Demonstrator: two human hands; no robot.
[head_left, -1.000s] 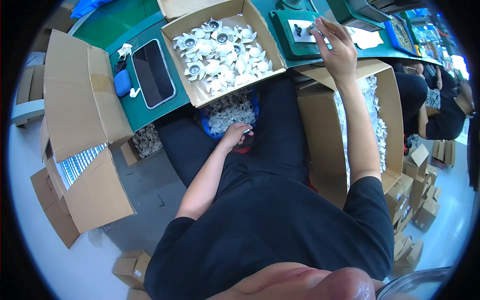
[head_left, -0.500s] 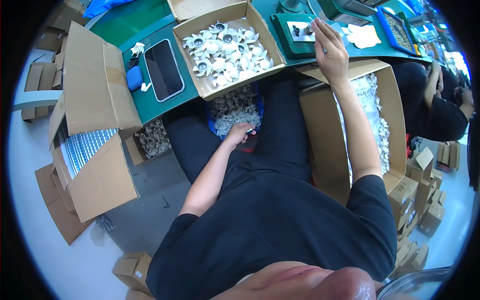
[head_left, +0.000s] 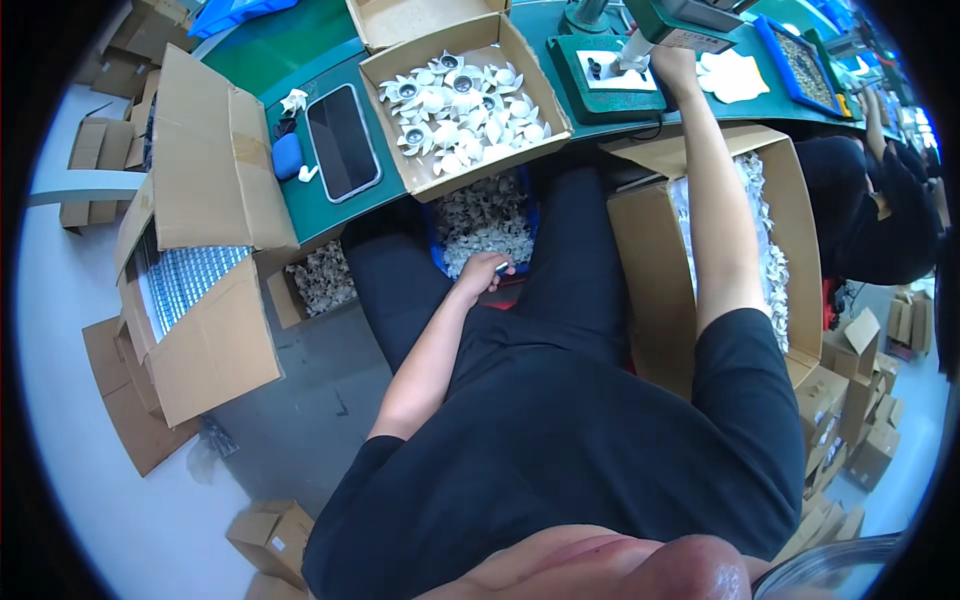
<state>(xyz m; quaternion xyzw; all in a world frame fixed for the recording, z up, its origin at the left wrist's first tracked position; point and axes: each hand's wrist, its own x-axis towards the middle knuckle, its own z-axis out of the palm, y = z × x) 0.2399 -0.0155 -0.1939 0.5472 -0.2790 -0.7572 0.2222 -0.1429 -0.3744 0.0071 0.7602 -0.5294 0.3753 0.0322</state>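
Note:
My left hand (head_left: 484, 273) rests in my lap at the near edge of a blue bin (head_left: 437, 252) full of small white parts. Its fingers are curled around a small part. My right arm stretches up to the green table, where my right hand (head_left: 673, 66) lies at a green press fixture (head_left: 603, 88), beside a white piece under the machine head (head_left: 680, 18). The fingers are partly hidden by the machine. An open cardboard box of white fan wheels (head_left: 462, 98) stands on the table between the two hands.
A phone (head_left: 342, 141) and a blue object (head_left: 286, 155) lie left of the fan box. A tall carton of white parts (head_left: 771, 232) stands at my right, and an open carton of metal pieces (head_left: 183, 276) at my left. Small cartons litter the floor. Another person (head_left: 870, 215) sits to the right.
The view has shifted, so the table sits lower and left in the picture. My right hand stays at the press fixture and my left hand stays by the blue bin.

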